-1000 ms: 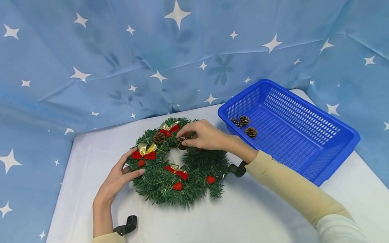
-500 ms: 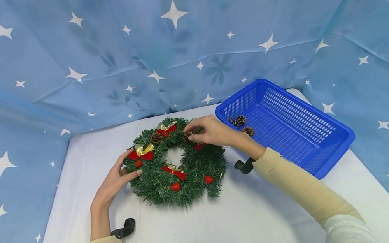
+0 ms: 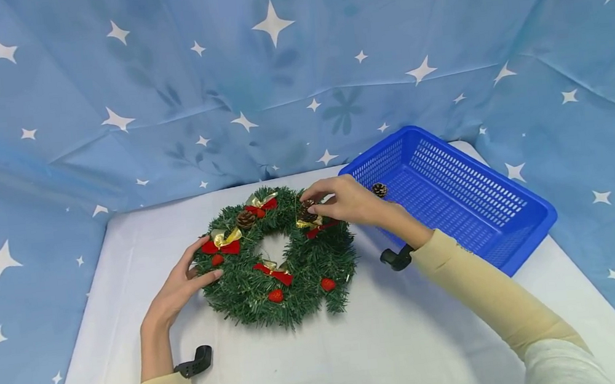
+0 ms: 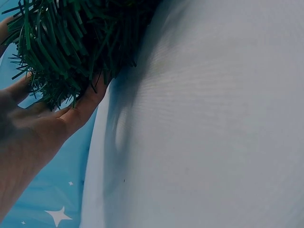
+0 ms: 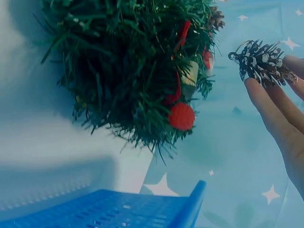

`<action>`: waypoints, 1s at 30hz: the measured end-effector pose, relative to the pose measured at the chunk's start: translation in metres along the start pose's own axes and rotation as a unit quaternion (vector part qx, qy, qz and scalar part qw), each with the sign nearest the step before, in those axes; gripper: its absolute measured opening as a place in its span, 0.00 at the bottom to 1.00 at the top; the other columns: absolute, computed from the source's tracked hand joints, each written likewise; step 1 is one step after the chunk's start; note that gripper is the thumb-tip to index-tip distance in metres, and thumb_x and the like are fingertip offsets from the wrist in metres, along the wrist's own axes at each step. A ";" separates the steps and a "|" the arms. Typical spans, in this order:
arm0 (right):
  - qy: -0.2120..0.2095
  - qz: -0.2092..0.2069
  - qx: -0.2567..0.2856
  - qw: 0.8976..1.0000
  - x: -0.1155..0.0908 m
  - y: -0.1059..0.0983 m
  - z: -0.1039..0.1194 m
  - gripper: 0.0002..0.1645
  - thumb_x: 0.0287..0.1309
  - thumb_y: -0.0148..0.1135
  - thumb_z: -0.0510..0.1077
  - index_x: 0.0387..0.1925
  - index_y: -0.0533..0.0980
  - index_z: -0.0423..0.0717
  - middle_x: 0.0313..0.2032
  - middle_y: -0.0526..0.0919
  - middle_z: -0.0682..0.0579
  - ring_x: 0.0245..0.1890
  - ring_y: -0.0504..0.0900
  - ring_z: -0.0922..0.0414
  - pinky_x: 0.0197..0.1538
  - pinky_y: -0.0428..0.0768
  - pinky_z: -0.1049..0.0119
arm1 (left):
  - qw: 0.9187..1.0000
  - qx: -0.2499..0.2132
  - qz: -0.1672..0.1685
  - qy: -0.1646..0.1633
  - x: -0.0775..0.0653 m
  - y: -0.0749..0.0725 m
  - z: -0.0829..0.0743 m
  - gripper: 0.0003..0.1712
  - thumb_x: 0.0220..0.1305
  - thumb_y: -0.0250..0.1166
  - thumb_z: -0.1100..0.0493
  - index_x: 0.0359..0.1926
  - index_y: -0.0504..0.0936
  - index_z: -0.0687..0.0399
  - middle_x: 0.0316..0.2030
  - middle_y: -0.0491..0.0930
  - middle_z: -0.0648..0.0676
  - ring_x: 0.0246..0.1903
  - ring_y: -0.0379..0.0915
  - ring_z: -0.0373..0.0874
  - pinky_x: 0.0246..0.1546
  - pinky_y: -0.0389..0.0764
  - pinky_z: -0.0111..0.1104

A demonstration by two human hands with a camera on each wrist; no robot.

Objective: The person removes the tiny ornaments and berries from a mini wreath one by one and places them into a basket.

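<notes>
A green tinsel wreath [image 3: 263, 310] lies on the white tabletop, decorated with several red-and-gold bows [image 3: 221, 246], small red berry-like balls [image 3: 275, 296] and a pine cone [image 3: 245, 218] near its far side. My left hand [image 3: 182, 281] holds the wreath's left edge between thumb and fingers; some fingers are hidden by the greenery in the left wrist view. Over the far right part of the ring, my right hand [image 3: 344, 199] pinches another pine cone [image 3: 307, 210]. In the right wrist view this cone [image 5: 263, 61] has white-tipped scales and a small loop at its end, apart from the wreath.
A blue plastic basket [image 3: 543, 218] stands to the right, partly under my right forearm, with a pine cone [image 3: 379, 189] visible inside. Blue star-patterned cloth [image 3: 273, 65] hangs behind and beside the white table [image 3: 302, 372].
My right hand has carried the pine cone right, from near the wreath's centre hole to over its far right part by a bow. The left hand keeps its hold on the left edge.
</notes>
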State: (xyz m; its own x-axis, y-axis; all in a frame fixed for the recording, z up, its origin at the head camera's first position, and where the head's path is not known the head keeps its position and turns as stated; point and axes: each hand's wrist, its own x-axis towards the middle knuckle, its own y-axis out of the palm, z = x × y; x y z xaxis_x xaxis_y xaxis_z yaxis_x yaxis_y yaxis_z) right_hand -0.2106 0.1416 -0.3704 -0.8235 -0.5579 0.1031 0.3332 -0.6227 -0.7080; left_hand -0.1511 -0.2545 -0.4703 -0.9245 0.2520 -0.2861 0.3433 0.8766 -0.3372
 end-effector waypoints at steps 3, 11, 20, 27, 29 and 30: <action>0.003 -0.009 0.006 1.000 -0.003 -0.006 -0.001 0.17 0.67 0.68 0.38 0.55 0.84 0.41 0.51 0.88 0.47 0.51 0.87 0.53 0.56 0.85 0.61 | 1.000 -0.001 0.000 0.003 0.000 0.000 0.000 0.52 0.67 0.71 0.45 0.82 0.49 0.25 0.83 0.31 0.55 0.76 0.36 0.80 0.64 0.49 0.79; 0.010 -0.028 -0.011 1.000 -0.010 -0.017 -0.007 0.17 0.66 0.68 0.39 0.55 0.84 0.42 0.49 0.88 0.48 0.50 0.88 0.52 0.55 0.86 0.57 | 1.000 -0.001 0.000 0.003 0.001 -0.001 0.002 0.52 0.67 0.71 0.45 0.81 0.49 0.23 0.83 0.30 0.55 0.76 0.36 0.81 0.64 0.49 0.79; 0.032 -0.037 -0.011 0.999 -0.020 -0.028 -0.017 0.15 0.67 0.68 0.40 0.54 0.84 0.45 0.49 0.89 0.49 0.49 0.87 0.53 0.56 0.85 0.57 | 1.000 -0.001 0.000 -0.003 -0.001 -0.001 0.003 0.52 0.67 0.71 0.44 0.81 0.47 0.23 0.83 0.29 0.55 0.76 0.34 0.80 0.64 0.49 0.78; 0.053 -0.051 -0.017 0.997 -0.029 -0.039 -0.023 0.15 0.68 0.67 0.41 0.54 0.85 0.46 0.50 0.88 0.47 0.51 0.88 0.51 0.55 0.86 0.57 | 1.000 -0.007 0.002 0.002 -0.001 -0.001 0.004 0.52 0.67 0.71 0.45 0.82 0.48 0.24 0.83 0.28 0.53 0.76 0.33 0.80 0.64 0.50 0.78; 0.058 -0.057 -0.017 0.997 -0.031 -0.042 -0.024 0.15 0.68 0.67 0.41 0.54 0.85 0.46 0.50 0.88 0.47 0.51 0.88 0.51 0.55 0.86 0.57 | 1.000 -0.008 0.003 0.004 -0.001 0.000 0.004 0.52 0.67 0.71 0.45 0.82 0.48 0.24 0.83 0.28 0.53 0.76 0.33 0.80 0.64 0.49 0.78; 0.059 -0.059 -0.019 0.996 -0.033 -0.043 -0.025 0.15 0.68 0.67 0.42 0.54 0.85 0.46 0.51 0.88 0.47 0.52 0.88 0.50 0.55 0.86 0.57 | 1.000 -0.007 0.003 0.004 -0.001 0.000 0.004 0.52 0.67 0.71 0.45 0.82 0.48 0.24 0.83 0.28 0.53 0.76 0.33 0.80 0.64 0.49 0.78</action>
State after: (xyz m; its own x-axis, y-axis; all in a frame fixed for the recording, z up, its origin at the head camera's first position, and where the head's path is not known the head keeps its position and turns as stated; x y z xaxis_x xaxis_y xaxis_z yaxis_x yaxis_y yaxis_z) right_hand -0.2094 0.2001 -0.3605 -0.9045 -0.4130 0.1060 0.2154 -0.6570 -0.7224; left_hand -0.1499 -0.2565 -0.4731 -0.9235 0.2607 -0.2815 0.3469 0.8809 -0.3219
